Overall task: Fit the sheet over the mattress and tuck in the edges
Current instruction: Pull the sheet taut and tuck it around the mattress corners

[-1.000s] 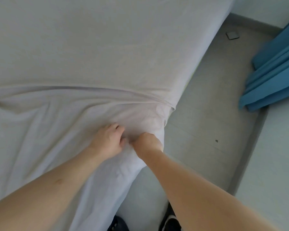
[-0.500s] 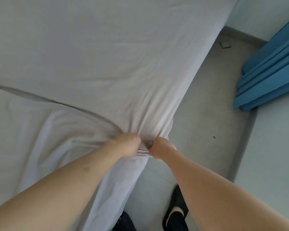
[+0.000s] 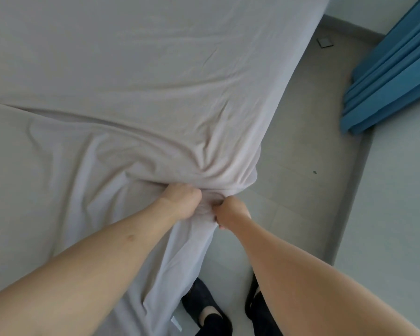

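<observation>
A pale grey sheet (image 3: pixel 136 76) covers the mattress, whose near right corner (image 3: pixel 249 166) shows as a rounded bulge under the cloth. My left hand (image 3: pixel 182 202) and my right hand (image 3: pixel 230 210) sit close together just below that corner, both fisted around bunched sheet fabric. Folds radiate from the grip up over the corner and leftward across the bed. Below my hands the sheet hangs loose down the mattress side (image 3: pixel 170 275). My fingertips are hidden in the cloth.
Grey tiled floor (image 3: pixel 301 146) runs along the bed's right side to a skirting and pale wall. Blue curtain (image 3: pixel 386 78) hangs at the upper right. A small square floor fitting (image 3: pixel 325 41) lies far back. My feet in dark shoes (image 3: pixel 209 311) stand below.
Both hands have pulled the gathered sheet down below the mattress corner, stretching the cloth tighter over it, and more folds now run toward the grip. The view has shifted slightly.
</observation>
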Demonstrator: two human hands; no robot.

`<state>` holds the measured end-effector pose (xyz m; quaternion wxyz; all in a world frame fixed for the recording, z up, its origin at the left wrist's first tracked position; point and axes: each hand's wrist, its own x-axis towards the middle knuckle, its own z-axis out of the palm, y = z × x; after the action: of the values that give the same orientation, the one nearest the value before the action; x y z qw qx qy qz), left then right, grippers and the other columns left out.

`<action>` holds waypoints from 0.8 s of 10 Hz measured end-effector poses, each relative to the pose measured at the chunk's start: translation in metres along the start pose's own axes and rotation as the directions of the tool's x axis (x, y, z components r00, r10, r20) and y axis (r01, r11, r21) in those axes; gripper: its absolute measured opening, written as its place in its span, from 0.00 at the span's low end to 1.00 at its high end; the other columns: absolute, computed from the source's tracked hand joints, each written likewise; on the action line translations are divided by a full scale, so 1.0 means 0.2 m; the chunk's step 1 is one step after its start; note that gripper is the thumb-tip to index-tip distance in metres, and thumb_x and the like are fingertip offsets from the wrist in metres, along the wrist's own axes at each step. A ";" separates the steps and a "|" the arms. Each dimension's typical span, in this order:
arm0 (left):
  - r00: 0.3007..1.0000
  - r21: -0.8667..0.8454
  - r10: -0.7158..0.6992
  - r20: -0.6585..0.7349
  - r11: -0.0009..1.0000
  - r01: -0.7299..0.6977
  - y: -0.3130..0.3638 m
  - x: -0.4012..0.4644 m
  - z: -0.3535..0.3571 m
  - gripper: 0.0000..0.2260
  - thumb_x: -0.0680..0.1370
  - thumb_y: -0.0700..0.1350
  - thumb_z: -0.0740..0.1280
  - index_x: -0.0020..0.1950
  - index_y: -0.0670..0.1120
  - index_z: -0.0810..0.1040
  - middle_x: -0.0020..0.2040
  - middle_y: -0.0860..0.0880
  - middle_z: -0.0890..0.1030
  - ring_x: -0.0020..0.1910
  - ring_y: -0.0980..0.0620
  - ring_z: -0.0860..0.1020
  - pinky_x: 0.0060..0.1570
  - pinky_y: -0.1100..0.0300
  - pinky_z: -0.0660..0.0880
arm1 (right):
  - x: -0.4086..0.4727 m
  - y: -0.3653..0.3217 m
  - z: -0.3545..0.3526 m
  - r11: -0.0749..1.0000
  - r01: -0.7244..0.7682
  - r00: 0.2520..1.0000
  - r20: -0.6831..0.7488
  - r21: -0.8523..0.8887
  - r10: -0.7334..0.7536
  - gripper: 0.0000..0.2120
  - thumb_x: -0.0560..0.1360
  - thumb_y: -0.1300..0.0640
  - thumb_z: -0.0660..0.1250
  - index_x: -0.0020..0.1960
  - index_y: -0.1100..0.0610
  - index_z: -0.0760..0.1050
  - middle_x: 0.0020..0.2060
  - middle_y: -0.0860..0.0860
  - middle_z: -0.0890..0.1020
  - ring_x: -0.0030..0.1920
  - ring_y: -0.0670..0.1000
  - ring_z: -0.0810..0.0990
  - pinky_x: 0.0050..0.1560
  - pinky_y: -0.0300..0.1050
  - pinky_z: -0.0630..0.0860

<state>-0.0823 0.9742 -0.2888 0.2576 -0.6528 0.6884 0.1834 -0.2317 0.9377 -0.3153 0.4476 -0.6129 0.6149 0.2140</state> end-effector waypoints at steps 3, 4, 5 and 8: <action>0.979 -0.447 0.104 0.178 0.894 -0.014 0.10 -0.22 0.13 0.07 0.73 0.47 0.71 0.40 0.44 0.80 0.39 0.48 0.83 0.41 0.43 0.81 0.38 0.56 0.74 | -0.18 0.19 0.16 0.958 0.129 0.987 0.125 -0.254 -0.100 0.07 0.79 0.56 0.62 0.51 0.57 0.78 0.44 0.54 0.78 0.54 0.60 0.83 0.51 0.52 0.79; 0.986 -0.527 -0.087 0.142 0.837 0.150 0.06 -0.41 0.14 0.10 0.73 0.51 0.73 0.41 0.45 0.82 0.40 0.48 0.83 0.40 0.47 0.80 0.38 0.58 0.74 | -0.28 0.18 0.23 0.991 0.125 0.980 0.162 -0.042 -0.116 0.10 0.79 0.55 0.62 0.39 0.55 0.74 0.37 0.54 0.82 0.38 0.55 0.83 0.39 0.48 0.81; 0.972 -0.521 -0.118 0.205 0.827 0.211 0.03 -0.57 0.22 0.08 0.73 0.47 0.72 0.37 0.45 0.79 0.39 0.46 0.83 0.41 0.44 0.82 0.34 0.60 0.69 | -0.37 0.15 0.36 0.987 0.161 0.960 0.235 -0.031 -0.149 0.10 0.78 0.53 0.65 0.41 0.57 0.77 0.38 0.56 0.85 0.36 0.54 0.84 0.36 0.47 0.81; 0.888 -0.312 -0.273 0.369 0.864 0.395 0.08 -1.04 0.67 0.23 0.69 0.66 0.73 0.43 0.47 0.79 0.42 0.47 0.81 0.44 0.44 0.81 0.40 0.58 0.73 | -0.57 0.14 0.84 0.995 0.095 0.953 0.289 -0.018 -0.086 0.20 0.73 0.37 0.67 0.44 0.54 0.69 0.44 0.55 0.81 0.45 0.57 0.83 0.54 0.55 0.83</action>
<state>-0.0801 1.2225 -0.2742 0.2604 -0.7632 0.4649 0.3655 -0.2284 1.1425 -0.3150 0.5319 -0.6098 0.5110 0.2900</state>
